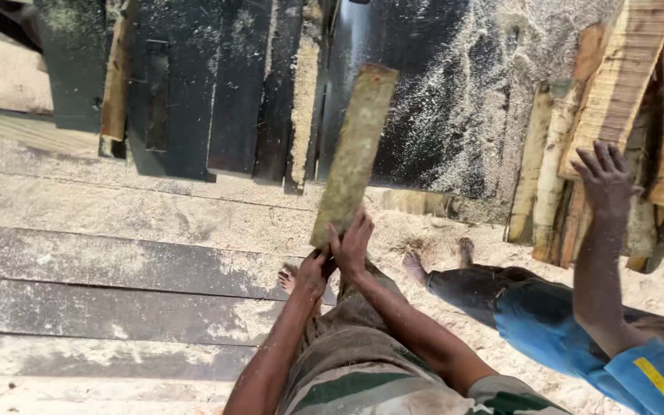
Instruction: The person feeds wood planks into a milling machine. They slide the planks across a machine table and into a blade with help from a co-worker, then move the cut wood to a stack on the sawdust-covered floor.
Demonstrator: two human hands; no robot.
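Note:
A rough, mossy-looking wooden plank point(353, 150) lies lengthwise on the dark, sawdust-covered saw table point(439, 84). Both my hands grip its near end: my left hand point(313, 270) holds it from below left, and my right hand point(353, 242) wraps its lower right corner. The plank's far end reaches toward a narrow slot in the table. My bare foot point(288, 278) shows below the hands on sandy ground.
A co-worker in blue clothing point(578, 330) stands to the right, one hand point(605, 178) spread on a stack of pale cut boards point(632, 100). Their bare feet point(439, 257) rest on sawdust. Weathered planks point(101, 261) form flooring on the left.

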